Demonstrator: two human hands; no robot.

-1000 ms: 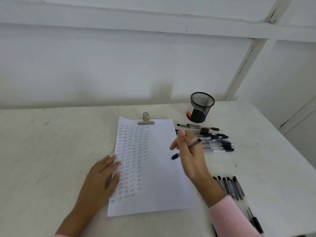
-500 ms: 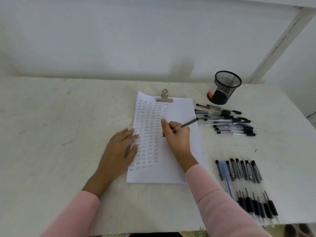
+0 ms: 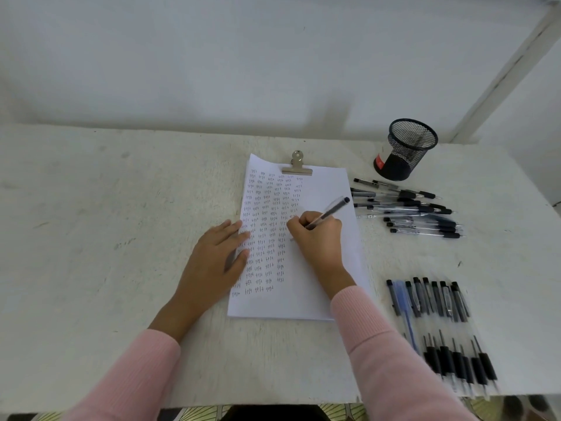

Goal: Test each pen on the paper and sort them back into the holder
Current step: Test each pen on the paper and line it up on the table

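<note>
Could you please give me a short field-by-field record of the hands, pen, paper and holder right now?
left hand: flat on the left edge of the paper, fingers straight
right hand: grips a pen in writing pose over the paper; tip hidden by fingers
paper: rows of small marks on its left part; metal clip at top
holder: black mesh, upright, far right; no pens stick out
loose pens: one pile beside the holder, one row near the table's front edge
</note>
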